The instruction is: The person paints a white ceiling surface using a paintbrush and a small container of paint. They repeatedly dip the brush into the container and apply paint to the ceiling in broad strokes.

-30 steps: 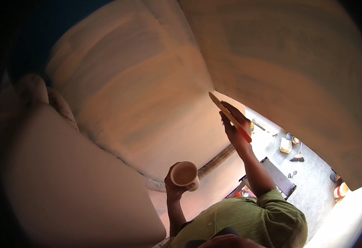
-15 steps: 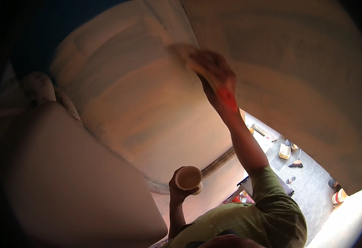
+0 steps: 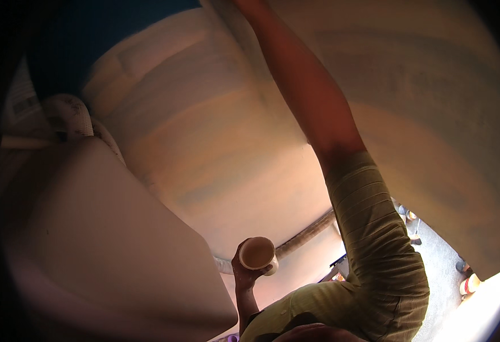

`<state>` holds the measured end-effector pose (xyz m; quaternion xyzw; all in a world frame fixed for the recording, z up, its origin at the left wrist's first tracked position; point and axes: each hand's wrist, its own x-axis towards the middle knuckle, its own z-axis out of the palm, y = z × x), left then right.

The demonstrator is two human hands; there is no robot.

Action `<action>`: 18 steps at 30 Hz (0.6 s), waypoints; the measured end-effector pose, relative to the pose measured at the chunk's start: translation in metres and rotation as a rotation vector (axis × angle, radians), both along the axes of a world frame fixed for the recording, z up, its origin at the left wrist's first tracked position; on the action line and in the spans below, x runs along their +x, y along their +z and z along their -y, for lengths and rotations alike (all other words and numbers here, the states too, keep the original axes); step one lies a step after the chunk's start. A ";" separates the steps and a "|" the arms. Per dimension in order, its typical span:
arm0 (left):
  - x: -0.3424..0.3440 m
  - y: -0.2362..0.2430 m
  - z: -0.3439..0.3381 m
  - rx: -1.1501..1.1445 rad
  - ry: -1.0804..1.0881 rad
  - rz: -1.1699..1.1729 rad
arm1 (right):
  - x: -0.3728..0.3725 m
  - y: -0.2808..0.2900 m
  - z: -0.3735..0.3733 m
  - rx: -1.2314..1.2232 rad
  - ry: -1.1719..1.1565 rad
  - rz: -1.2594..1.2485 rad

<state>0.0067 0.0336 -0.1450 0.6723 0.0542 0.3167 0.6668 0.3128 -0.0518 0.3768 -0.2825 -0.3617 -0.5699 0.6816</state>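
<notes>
My left hand is closed around a pale cup in the lower middle, its round rim facing me and a beige interior or content showing. My right arm, in a rolled olive sleeve, stretches up across the middle to the top edge, where the hand passes out of view, along with anything it holds. Behind the raised arm are two large surfaces with streaky beige and grey coating: a left wall and a darker right wall, joined along a seam.
A smooth pale panel fills the lower left, with curved hoses above it. A pipe runs behind the cup. Through a bright opening at the lower right show grey floor and a white-and-red bucket.
My right hand has risen past the top edge, taking the flat red-ended tool seen earlier out of view. The cup in my left hand sits slightly lower in the picture.
</notes>
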 end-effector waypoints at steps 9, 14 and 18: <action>0.009 -0.012 -0.002 0.061 -0.003 0.025 | 0.021 -0.057 0.020 -0.163 -0.110 0.005; 0.014 0.009 0.000 0.121 -0.067 0.021 | -0.011 -0.225 0.034 -0.306 -0.419 -0.048; 0.013 0.017 -0.001 0.134 -0.105 -0.016 | -0.057 -0.330 0.061 -0.473 -0.224 -0.251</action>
